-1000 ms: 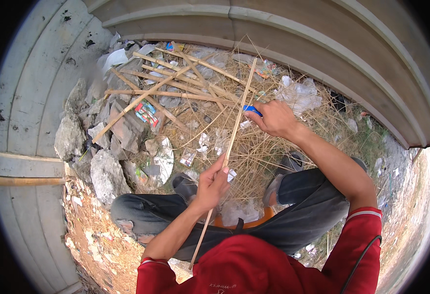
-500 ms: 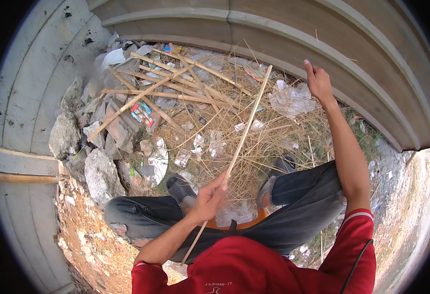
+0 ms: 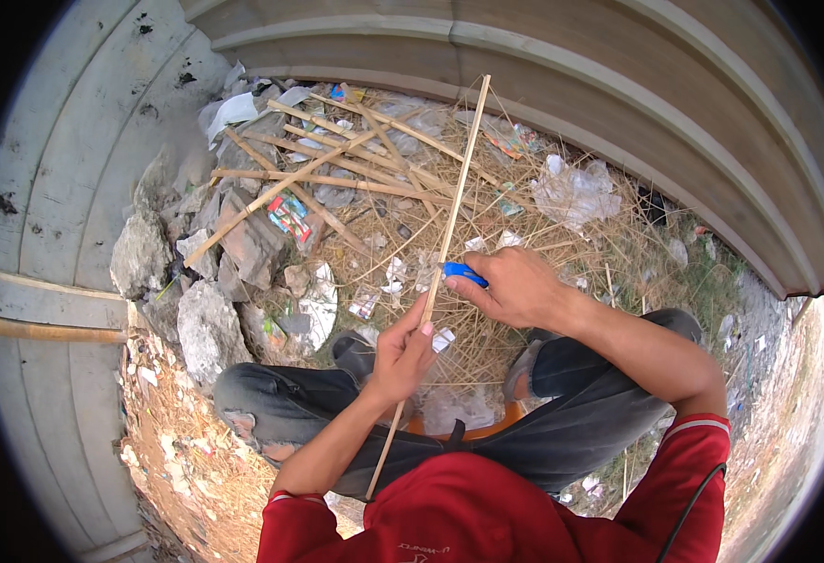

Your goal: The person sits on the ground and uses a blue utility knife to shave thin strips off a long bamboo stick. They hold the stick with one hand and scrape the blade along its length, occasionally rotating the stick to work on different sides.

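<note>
A long, thin bamboo strip [image 3: 463, 178] slants from near my waist up toward the far wall. My left hand [image 3: 402, 358] is closed around its lower half. Just above that grip, my right hand [image 3: 520, 284] is closed on a blue-handled utility knife [image 3: 466, 274], its front end against the strip. The blade itself is too small to make out. Beyond my hands, several bamboo sticks [image 3: 337, 155] lie crossed over one another on the ground.
Grey stone chunks [image 3: 207, 328] are heaped at the left. Dry shavings [image 3: 487, 352] and scraps of clear plastic [image 3: 576, 192] litter the ground. A ribbed metal wall [image 3: 543, 66] curves along the far side, and pale panels [image 3: 65, 188] stand at the left.
My right hand has come down and left from beside the far wall, bringing the knife to the strip. The strip has tilted a little more upright in my left hand.
</note>
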A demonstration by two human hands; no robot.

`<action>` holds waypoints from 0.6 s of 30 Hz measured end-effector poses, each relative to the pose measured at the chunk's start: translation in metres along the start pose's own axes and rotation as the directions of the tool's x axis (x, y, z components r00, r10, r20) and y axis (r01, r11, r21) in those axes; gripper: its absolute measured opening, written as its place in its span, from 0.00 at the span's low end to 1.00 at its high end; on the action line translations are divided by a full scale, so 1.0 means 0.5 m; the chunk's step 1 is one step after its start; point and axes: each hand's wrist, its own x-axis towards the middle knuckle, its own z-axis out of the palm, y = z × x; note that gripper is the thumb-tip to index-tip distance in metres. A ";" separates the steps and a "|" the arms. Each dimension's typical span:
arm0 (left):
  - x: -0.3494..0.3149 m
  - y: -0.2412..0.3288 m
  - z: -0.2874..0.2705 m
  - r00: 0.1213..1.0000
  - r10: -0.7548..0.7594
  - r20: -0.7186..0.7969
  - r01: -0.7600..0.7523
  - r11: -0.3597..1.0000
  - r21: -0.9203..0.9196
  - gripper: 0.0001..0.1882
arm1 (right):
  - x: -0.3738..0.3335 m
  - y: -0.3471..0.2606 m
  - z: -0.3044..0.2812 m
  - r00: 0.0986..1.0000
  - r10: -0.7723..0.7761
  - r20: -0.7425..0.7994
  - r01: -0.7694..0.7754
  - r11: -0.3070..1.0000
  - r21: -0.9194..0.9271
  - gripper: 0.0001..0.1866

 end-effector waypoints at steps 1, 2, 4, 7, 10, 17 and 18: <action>-0.005 -0.002 -0.004 1.000 -0.012 -0.004 0.012 1.000 0.004 0.26 | 0.000 -0.003 0.009 1.000 0.003 0.010 -0.003 1.000 -0.013 0.27; -0.006 -0.003 -0.004 1.000 -0.023 -0.004 0.023 1.000 0.003 0.26 | -0.002 -0.002 0.013 1.000 0.011 0.021 -0.010 1.000 -0.030 0.27; -0.004 -0.001 -0.008 0.998 -0.057 -0.014 0.057 0.998 -0.027 0.26 | 0.004 0.015 0.025 0.999 0.030 -0.036 -0.033 0.996 -0.086 0.28; -0.013 0.002 -0.005 0.996 -0.084 -0.011 0.085 0.996 0.024 0.26 | 0.054 0.062 -0.025 0.978 0.151 -0.145 -0.167 0.980 -0.106 0.29; -0.016 0.006 0.005 0.994 -0.104 0.022 0.103 0.995 0.016 0.26 | 0.085 0.149 -0.080 0.915 0.239 -0.326 -0.281 0.956 -0.088 0.29; -0.005 0.013 0.018 0.992 -0.103 0.073 0.101 0.994 0.034 0.27 | 0.090 0.245 -0.101 0.805 0.232 -0.546 -0.385 0.905 -0.183 0.29; -0.004 0.014 0.016 0.993 -0.095 0.073 0.092 0.995 0.038 0.27 | 0.094 0.244 -0.100 0.800 0.233 -0.553 -0.392 0.901 -0.188 0.29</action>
